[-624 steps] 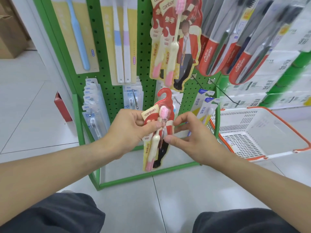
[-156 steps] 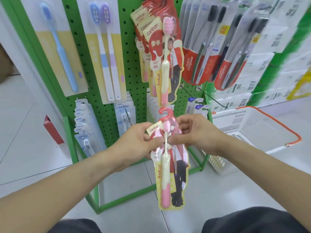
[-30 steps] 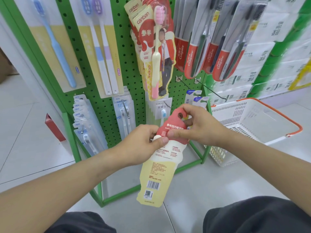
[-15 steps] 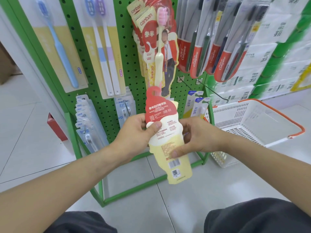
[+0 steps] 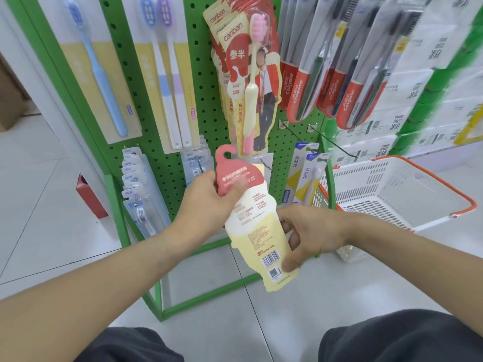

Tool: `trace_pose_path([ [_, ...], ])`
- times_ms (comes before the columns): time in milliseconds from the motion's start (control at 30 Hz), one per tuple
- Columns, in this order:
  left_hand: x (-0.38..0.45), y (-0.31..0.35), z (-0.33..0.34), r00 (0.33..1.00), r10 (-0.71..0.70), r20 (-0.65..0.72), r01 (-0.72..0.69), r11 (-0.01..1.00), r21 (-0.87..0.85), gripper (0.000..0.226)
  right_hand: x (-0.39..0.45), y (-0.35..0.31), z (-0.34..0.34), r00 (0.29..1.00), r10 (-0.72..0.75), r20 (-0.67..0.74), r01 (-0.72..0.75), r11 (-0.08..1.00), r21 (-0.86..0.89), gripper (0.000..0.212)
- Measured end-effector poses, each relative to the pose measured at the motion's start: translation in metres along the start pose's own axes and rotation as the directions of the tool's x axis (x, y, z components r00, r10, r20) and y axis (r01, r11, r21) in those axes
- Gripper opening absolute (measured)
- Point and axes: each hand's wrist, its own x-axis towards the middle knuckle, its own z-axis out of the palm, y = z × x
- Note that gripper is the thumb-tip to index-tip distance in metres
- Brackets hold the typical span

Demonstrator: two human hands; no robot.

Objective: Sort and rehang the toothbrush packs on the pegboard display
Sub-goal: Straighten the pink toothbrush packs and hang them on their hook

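Note:
I hold one red-and-cream toothbrush pack (image 5: 257,226) in front of the green pegboard (image 5: 206,105), its printed back and barcode facing me. My left hand (image 5: 209,205) pinches the red top just under the hook. My right hand (image 5: 311,231) grips the lower right edge, thumb pressed near the barcode. The pack's hook sits just below a bunch of matching canban packs (image 5: 248,82) hanging on a peg above.
Colgate packs (image 5: 337,74) hang at upper right, blue and twin toothbrush packs (image 5: 167,74) at upper left. Two bare pegs (image 5: 337,145) jut out on the right. A white basket with an orange rim (image 5: 397,189) sits on the floor at right. My knees fill the bottom.
The pack was turned from front-facing to back-facing. Over the last second it swung upright, my right hand slid from its top down to its lower edge, and the pack moved slightly up.

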Motion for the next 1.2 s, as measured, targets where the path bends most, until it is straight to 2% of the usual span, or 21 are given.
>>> trace_pose_path([
  [67, 0.0, 0.004, -0.002, 0.999, -0.033, -0.018, 0.033, 0.999, -0.007, 0.042, -0.001, -0.001, 0.001, 1.0, -0.011, 0.023, 0.011, 1.0, -0.014, 0.054],
  [167, 0.003, 0.004, -0.006, 0.997, -0.064, -0.038, 0.064, 0.998, 0.003, 0.055, -0.003, -0.003, 0.0, 0.999, -0.042, 0.012, 0.041, 0.999, 0.023, 0.043],
  [267, 0.005, -0.001, -0.009, 0.997, -0.05, -0.051, 0.053, 0.997, 0.049, 0.045, -0.007, -0.005, -0.005, 0.998, -0.064, 0.028, 0.062, 0.996, 0.068, 0.04],
  [400, 0.003, -0.003, -0.009, 0.996, -0.063, 0.056, 0.068, 0.993, -0.095, 0.029, -0.012, -0.004, -0.011, 0.994, -0.049, 0.096, 0.038, 0.993, 0.116, 0.048],
  [467, 0.003, -0.004, -0.006, 0.994, -0.089, 0.063, 0.096, 0.989, -0.115, 0.024, -0.014, -0.004, -0.012, 0.995, -0.043, 0.095, 0.033, 0.994, 0.103, 0.049],
  [567, 0.003, -0.001, -0.004, 0.991, -0.136, 0.02, 0.137, 0.987, -0.088, 0.037, -0.014, -0.008, -0.009, 0.999, -0.043, 0.015, 0.043, 0.998, 0.036, 0.049],
  [633, 0.003, 0.001, -0.004, 0.983, -0.184, 0.008, 0.184, 0.977, -0.106, 0.049, -0.015, -0.013, -0.007, 0.997, -0.044, -0.063, 0.044, 0.999, -0.004, 0.039],
  [733, 0.002, 0.003, -0.004, 0.978, -0.21, -0.002, 0.208, 0.97, -0.127, 0.053, -0.017, -0.022, -0.007, 0.985, -0.078, -0.157, 0.072, 0.997, -0.04, 0.026],
  [833, 0.001, 0.004, -0.004, 0.985, -0.175, 0.006, 0.174, 0.975, -0.141, 0.047, -0.021, -0.022, -0.011, 0.989, -0.09, -0.121, 0.084, 0.995, -0.054, 0.027],
  [900, 0.0, 0.005, -0.004, 0.992, -0.126, 0.016, 0.127, 0.982, -0.141, 0.041, -0.023, -0.019, -0.014, 0.995, -0.083, -0.049, 0.077, 0.992, -0.1, 0.039],
  [967, -0.002, 0.005, -0.003, 0.995, -0.091, 0.034, 0.095, 0.98, -0.176, 0.034, -0.024, -0.018, -0.014, 0.996, -0.07, -0.056, 0.061, 0.987, -0.147, 0.046],
  [1067, -0.008, 0.007, 0.004, 0.991, -0.105, 0.08, 0.126, 0.933, -0.337, 0.037, -0.022, -0.02, -0.01, 0.981, -0.087, -0.171, 0.055, 0.981, -0.185, 0.026],
  [1200, -0.012, 0.006, 0.012, 0.997, -0.064, 0.05, 0.078, 0.925, -0.372, 0.042, -0.018, -0.027, -0.003, 0.926, -0.159, -0.343, 0.109, 0.981, -0.159, 0.016],
])
